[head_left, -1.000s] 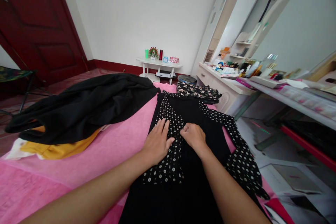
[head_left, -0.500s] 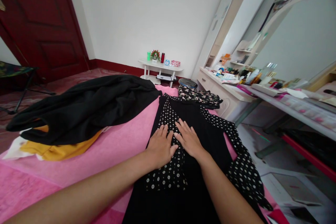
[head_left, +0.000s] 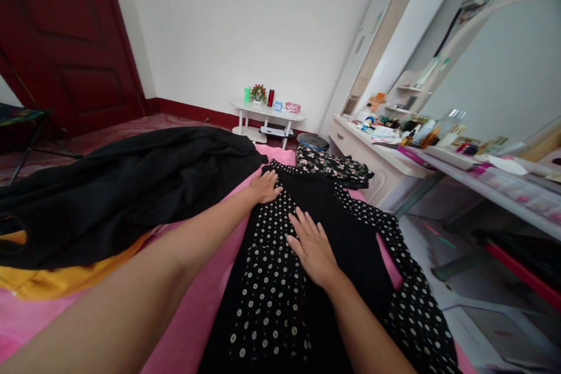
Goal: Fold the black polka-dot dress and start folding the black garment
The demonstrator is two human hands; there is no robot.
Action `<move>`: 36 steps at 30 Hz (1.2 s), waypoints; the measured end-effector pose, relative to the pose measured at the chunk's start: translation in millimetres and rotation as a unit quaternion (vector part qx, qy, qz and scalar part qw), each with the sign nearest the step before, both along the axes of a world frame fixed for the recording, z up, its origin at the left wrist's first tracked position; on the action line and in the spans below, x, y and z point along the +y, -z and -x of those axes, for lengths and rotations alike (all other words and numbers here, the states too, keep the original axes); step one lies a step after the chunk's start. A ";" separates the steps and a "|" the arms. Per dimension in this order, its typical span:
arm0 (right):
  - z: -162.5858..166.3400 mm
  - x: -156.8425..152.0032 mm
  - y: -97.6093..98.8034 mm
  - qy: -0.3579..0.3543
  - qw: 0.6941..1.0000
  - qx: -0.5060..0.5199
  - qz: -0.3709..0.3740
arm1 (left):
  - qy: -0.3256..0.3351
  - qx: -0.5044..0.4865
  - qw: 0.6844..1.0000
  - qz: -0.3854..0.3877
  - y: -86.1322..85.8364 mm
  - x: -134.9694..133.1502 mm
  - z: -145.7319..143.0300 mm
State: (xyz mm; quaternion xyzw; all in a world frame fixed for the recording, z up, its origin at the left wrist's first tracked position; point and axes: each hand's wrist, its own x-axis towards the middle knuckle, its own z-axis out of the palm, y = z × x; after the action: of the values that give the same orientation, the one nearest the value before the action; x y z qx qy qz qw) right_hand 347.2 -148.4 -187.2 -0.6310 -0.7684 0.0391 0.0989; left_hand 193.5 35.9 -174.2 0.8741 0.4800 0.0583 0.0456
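Observation:
A black dress (head_left: 350, 239) with white-dotted sleeves lies spread on the pink bedding (head_left: 205, 245). Its left dotted sleeve (head_left: 267, 286) is laid lengthwise over the black body, while the other dotted sleeve (head_left: 421, 298) stretches out to the right. My left hand (head_left: 265, 187) rests on the upper part of the folded-in sleeve, near the shoulder, fingers extended. Flat on the middle of the dress, beside the sleeve's edge, is my right hand (head_left: 314, 250) with its fingers stretched out. Neither hand grips anything.
Left of the dress lies a heap of black clothing (head_left: 153, 181) over a yellow garment (head_left: 70, 280). Folded floral clothing (head_left: 333, 165) sits beyond the dress. A dressing table (head_left: 381, 155) with bottles stands at right, and a small white table (head_left: 267, 110) by the wall.
My left hand has slid up and away along the sleeve toward the shoulder. My right hand stays on the dress, slightly lower in view. The sleeve's near end now lies closer.

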 end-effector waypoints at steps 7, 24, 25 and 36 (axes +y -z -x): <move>-0.4 -0.9 -2.0 0.000 1.000 0.011 0.005 | -0.029 0.018 0.998 0.060 -1.1 13.8 -1.2; -5.1 -31.7 -22.3 0.008 0.993 0.118 -0.014 | 0.080 -0.069 0.993 -0.056 18.5 -190.2 12.0; -7.8 -41.3 -28.1 0.003 0.993 0.114 -0.007 | 0.079 -0.067 0.993 -0.058 17.1 -189.5 11.6; -109.2 -175.7 -56.1 0.265 0.949 -0.157 0.071 | 0.076 -0.101 0.988 -0.094 15.6 -193.9 7.3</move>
State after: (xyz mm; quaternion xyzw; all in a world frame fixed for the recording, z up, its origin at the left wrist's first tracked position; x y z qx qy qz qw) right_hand 456.3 -324.1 -131.1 -0.8155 -0.5745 -0.0336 -0.0609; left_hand 186.1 -158.0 -189.8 0.8981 0.3977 0.1870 0.0159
